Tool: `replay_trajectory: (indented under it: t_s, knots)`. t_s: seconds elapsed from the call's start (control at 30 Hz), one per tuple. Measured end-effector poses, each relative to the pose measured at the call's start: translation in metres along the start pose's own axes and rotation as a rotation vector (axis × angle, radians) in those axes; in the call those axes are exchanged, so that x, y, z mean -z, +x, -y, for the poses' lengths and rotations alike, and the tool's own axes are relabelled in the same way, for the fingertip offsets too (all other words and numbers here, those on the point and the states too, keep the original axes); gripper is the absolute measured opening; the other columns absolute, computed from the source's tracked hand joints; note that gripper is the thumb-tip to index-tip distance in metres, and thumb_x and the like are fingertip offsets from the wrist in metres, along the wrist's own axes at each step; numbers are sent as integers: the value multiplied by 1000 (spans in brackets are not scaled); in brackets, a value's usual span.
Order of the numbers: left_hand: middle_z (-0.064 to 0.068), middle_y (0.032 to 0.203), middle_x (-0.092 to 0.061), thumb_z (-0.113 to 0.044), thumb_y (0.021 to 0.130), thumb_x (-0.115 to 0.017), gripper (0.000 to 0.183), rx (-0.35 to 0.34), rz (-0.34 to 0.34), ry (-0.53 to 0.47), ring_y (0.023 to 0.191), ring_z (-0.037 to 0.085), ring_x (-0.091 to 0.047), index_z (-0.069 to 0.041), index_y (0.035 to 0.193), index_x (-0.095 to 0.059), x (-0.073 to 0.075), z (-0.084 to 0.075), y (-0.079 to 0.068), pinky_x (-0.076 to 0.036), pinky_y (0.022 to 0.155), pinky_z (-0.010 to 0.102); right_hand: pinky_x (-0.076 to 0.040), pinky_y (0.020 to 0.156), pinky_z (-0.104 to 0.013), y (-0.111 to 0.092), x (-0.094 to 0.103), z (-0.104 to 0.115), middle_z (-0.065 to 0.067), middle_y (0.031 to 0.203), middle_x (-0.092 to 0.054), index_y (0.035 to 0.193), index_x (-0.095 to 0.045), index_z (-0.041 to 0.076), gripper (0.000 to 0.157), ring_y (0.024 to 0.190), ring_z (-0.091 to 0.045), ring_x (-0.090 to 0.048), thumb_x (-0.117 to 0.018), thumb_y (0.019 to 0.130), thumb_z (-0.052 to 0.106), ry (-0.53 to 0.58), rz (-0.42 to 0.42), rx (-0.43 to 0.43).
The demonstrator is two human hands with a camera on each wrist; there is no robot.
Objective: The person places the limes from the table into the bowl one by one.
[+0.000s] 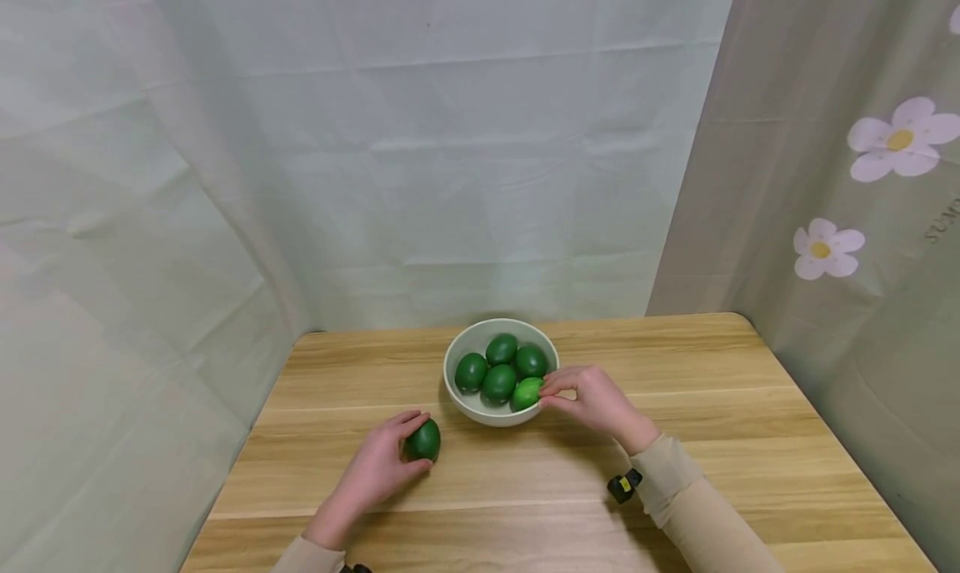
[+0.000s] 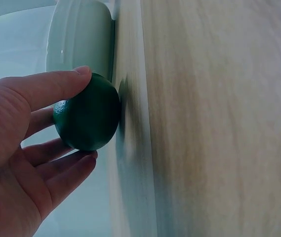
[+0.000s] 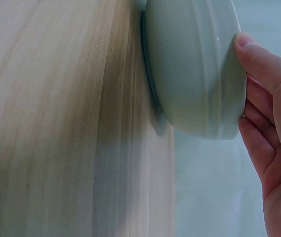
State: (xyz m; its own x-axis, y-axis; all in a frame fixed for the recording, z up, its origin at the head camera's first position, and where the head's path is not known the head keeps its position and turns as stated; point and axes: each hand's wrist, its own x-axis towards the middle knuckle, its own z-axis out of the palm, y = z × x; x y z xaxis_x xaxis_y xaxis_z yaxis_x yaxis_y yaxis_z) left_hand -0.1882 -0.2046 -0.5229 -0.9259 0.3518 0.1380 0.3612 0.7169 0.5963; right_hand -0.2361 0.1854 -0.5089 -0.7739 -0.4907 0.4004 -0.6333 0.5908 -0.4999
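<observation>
A pale green bowl [image 1: 501, 420] stands on the wooden table with several dark green avocados [image 1: 470, 372] in it. At its right side lies a brighter green lime [image 1: 527, 394]. My right hand [image 1: 592, 398] reaches over the rim there, its fingertips pinching the lime's right end. In the right wrist view the bowl wall [image 3: 194, 74] hides the lime, and the thumb lies at the rim. Left of the bowl and nearer me, my left hand [image 1: 382, 460] grips another dark avocado [image 2: 88, 116] between thumb and fingers. It is at the tabletop; whether it touches is unclear.
The wooden table [image 1: 712, 456] reaches back to a pale hanging cloth [image 1: 465, 181]. More cloth, printed with flowers [image 1: 821, 248], hangs on the right. A small black wrist device [image 1: 624, 485] sits by the right cuff.
</observation>
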Motion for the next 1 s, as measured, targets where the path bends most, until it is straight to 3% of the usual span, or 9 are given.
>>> replay_trajectory:
  t_s: [1.0]
  knots:
    - [21,148,-61,-11,79,-97,72,-13,-7,-11,135,40,-60,1,142,-67,0,1,0,-52,111,54,-61,101,-40,0,1,1,4,107,-81,99,-87,14,11,109,-16,-75,-86,93,23,7,15,-12]
